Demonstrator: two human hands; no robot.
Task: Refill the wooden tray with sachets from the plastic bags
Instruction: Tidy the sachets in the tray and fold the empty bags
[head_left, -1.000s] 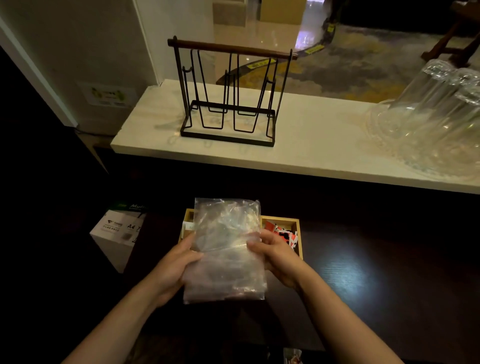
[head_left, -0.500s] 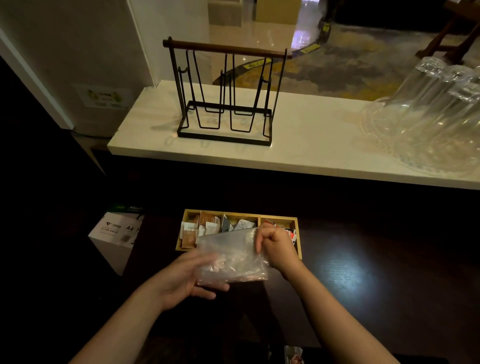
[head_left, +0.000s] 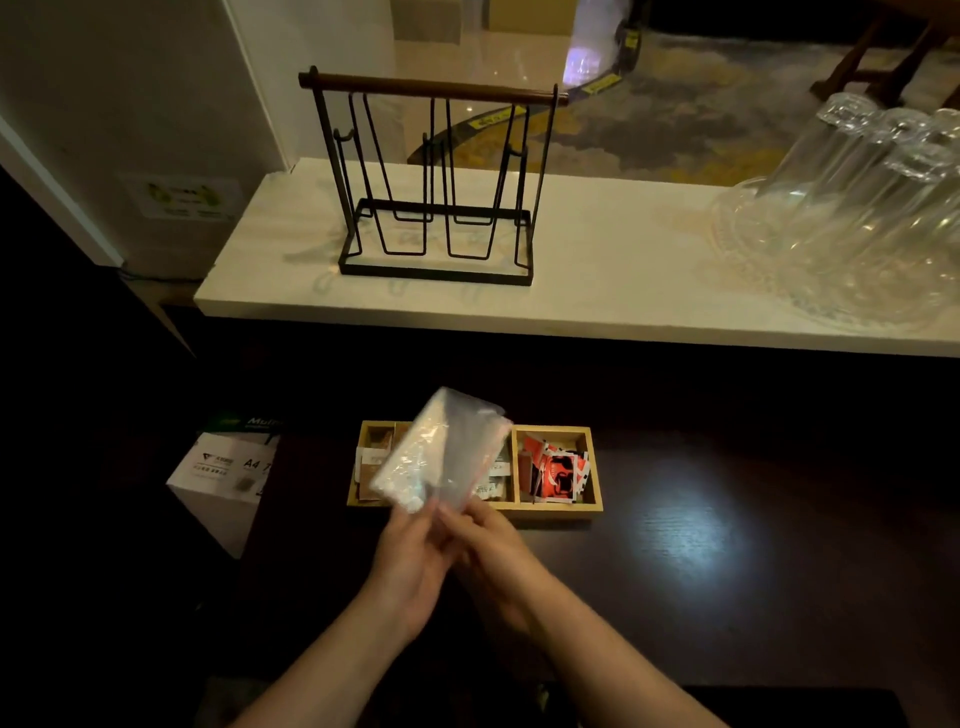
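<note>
Hands meet over the dark surface (head_left: 727, 571); left grip (head_left: 410, 561) and right grip (head_left: 493, 551) both pinch the plastic bag (head_left: 441, 447) above the wooden tray (head_left: 592, 512); red sachets (head_left: 558, 470) fill its right compartment.

Clear, crinkled plastic bag (head_left: 441, 452) glints above a pale wooden tray (head_left: 550, 512); dark counter (head_left: 727, 545) shows glossy wood grain beside a black metal rack (head_left: 434, 270).
</note>
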